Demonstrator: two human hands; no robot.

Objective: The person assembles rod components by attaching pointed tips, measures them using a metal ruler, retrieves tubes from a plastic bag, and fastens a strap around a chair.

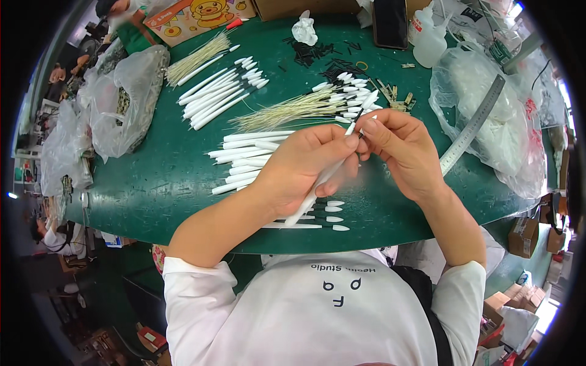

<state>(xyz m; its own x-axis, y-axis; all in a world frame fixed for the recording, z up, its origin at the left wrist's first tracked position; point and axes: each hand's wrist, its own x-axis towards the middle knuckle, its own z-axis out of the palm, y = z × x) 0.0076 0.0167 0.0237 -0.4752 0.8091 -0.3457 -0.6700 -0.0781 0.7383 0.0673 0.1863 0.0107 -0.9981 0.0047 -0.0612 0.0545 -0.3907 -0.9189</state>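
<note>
Green bench point(159, 177), pretty cluttered workshop around it. Over the middle of the bench, near its front edge, the left hand point(302, 168) is closed around a long white stick point(320, 182) that slants up to the right hand point(400, 152), whose fingertips pinch its upper tip. More white sticks point(244, 160) lie just left of the hands, a bundle of thin pale straws point(293, 110) behind them, a metal ruler point(473, 125) toward the right edge, and plastic bags point(122, 97) at the left edge.

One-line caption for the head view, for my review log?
Both hands, left and right, pinch a white stick above a green table strewn with similar sticks.
</note>
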